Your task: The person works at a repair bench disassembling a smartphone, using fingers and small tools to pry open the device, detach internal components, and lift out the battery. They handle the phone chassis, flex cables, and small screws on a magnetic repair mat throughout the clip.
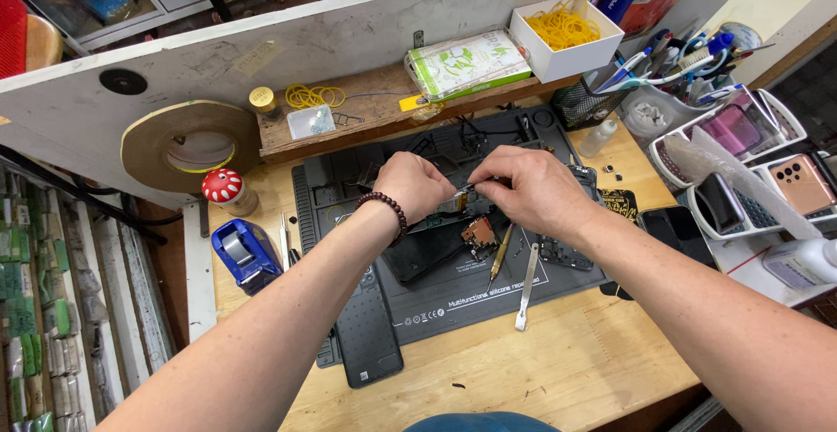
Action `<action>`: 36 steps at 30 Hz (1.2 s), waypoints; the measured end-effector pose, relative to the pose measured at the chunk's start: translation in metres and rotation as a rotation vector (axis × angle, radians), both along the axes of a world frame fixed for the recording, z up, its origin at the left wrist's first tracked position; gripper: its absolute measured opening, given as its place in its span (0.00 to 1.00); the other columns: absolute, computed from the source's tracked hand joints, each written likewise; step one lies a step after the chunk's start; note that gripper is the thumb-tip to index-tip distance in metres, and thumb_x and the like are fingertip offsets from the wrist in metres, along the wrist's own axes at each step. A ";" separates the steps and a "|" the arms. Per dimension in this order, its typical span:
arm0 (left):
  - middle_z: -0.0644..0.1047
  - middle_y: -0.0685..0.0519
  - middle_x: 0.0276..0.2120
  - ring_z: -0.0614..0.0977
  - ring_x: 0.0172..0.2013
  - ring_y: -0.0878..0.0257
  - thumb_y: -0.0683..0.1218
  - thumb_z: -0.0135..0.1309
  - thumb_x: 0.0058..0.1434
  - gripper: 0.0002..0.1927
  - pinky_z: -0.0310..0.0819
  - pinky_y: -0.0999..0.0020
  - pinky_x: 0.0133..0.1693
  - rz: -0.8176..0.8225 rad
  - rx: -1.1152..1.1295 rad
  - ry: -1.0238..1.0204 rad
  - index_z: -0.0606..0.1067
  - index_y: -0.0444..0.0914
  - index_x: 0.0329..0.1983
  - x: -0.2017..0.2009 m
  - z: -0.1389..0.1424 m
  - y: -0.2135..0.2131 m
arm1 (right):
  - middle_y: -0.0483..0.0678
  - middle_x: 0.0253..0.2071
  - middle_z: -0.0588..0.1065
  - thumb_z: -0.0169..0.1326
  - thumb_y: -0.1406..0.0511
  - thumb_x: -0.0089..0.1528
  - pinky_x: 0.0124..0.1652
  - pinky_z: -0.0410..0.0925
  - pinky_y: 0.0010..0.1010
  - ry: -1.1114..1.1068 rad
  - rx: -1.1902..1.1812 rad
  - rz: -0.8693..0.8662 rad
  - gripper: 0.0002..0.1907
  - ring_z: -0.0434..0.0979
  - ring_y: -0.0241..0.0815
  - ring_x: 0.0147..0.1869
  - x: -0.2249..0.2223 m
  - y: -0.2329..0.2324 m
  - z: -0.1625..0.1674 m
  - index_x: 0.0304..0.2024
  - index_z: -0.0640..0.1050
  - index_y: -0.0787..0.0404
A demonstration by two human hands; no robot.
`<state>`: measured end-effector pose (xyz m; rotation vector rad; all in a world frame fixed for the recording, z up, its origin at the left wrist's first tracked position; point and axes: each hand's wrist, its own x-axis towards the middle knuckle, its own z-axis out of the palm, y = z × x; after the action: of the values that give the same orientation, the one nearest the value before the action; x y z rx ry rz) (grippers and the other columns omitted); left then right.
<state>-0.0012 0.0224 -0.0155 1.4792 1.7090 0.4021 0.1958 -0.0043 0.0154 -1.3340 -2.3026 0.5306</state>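
My left hand [417, 183], with a dark bead bracelet on its wrist, presses down on an opened black phone [427, 253] lying on a dark silicone repair mat [418, 297]. My right hand [534, 190] pinches thin metal tweezers [466, 190], their tip pointing left toward my left fingers over the phone. A small copper-coloured circuit part [479, 233] sits on the phone just below both hands. What lies under the fingertips is hidden.
A yellow-handled screwdriver [500, 253] and a metal pry tool [526, 288] lie on the mat. A blue tape dispenser [246, 253] and a red mushroom figure [223, 188] stand left. Phones in white racks [767, 179], a pen cup [663, 74] and a rubber-band box [567, 35] crowd the right.
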 end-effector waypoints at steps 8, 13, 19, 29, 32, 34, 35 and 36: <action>0.85 0.49 0.31 0.86 0.34 0.62 0.48 0.68 0.49 0.08 0.80 0.66 0.43 -0.003 0.016 0.009 0.85 0.39 0.28 0.002 -0.003 0.000 | 0.46 0.39 0.80 0.60 0.65 0.59 0.39 0.72 0.36 0.000 0.071 0.024 0.06 0.81 0.48 0.40 0.001 -0.002 -0.003 0.38 0.83 0.58; 0.85 0.50 0.31 0.86 0.34 0.61 0.48 0.67 0.49 0.08 0.80 0.65 0.43 0.000 0.008 0.013 0.85 0.40 0.28 0.001 -0.004 0.003 | 0.46 0.39 0.80 0.59 0.66 0.59 0.39 0.73 0.35 0.055 0.009 0.004 0.06 0.82 0.48 0.40 0.001 -0.001 -0.003 0.39 0.83 0.59; 0.85 0.49 0.32 0.87 0.34 0.61 0.47 0.67 0.50 0.07 0.80 0.66 0.43 -0.002 0.017 0.008 0.85 0.39 0.29 0.002 -0.004 0.002 | 0.47 0.39 0.80 0.59 0.66 0.59 0.40 0.73 0.36 0.043 0.066 0.028 0.06 0.81 0.49 0.41 0.001 -0.001 -0.006 0.38 0.83 0.59; 0.85 0.50 0.32 0.86 0.35 0.62 0.47 0.67 0.50 0.07 0.80 0.66 0.44 -0.006 0.006 -0.007 0.86 0.40 0.30 0.001 0.004 -0.001 | 0.48 0.40 0.79 0.58 0.67 0.60 0.39 0.72 0.37 0.078 0.104 0.055 0.06 0.81 0.50 0.41 0.003 -0.002 -0.010 0.39 0.82 0.61; 0.86 0.49 0.32 0.86 0.35 0.62 0.46 0.66 0.51 0.07 0.80 0.66 0.43 -0.017 -0.001 -0.018 0.86 0.39 0.32 -0.001 0.005 -0.002 | 0.47 0.39 0.79 0.58 0.66 0.61 0.38 0.72 0.35 0.134 -0.024 -0.070 0.07 0.81 0.46 0.37 0.004 -0.001 -0.014 0.40 0.81 0.60; 0.86 0.50 0.33 0.86 0.35 0.62 0.46 0.65 0.52 0.08 0.80 0.66 0.43 -0.026 0.010 -0.052 0.85 0.40 0.34 -0.002 0.003 0.001 | 0.49 0.40 0.78 0.58 0.66 0.62 0.39 0.71 0.35 0.148 0.038 -0.152 0.07 0.80 0.47 0.38 0.006 0.000 -0.019 0.42 0.81 0.60; 0.86 0.51 0.34 0.86 0.36 0.63 0.46 0.66 0.52 0.09 0.80 0.67 0.43 -0.033 0.020 -0.082 0.85 0.41 0.36 -0.003 0.001 0.002 | 0.50 0.40 0.78 0.57 0.66 0.63 0.39 0.70 0.35 0.154 0.068 -0.195 0.07 0.79 0.47 0.39 0.007 0.001 -0.022 0.43 0.81 0.61; 0.85 0.52 0.35 0.86 0.36 0.64 0.46 0.66 0.52 0.10 0.79 0.67 0.43 -0.041 0.027 -0.112 0.84 0.41 0.38 -0.004 -0.003 0.004 | 0.50 0.39 0.78 0.57 0.66 0.64 0.39 0.70 0.34 0.172 0.033 -0.251 0.08 0.79 0.46 0.38 0.008 0.001 -0.027 0.44 0.81 0.61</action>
<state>-0.0053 0.0263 -0.0184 1.4808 1.5886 0.4784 0.2039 -0.0033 -0.0112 -1.4730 -1.9633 0.5005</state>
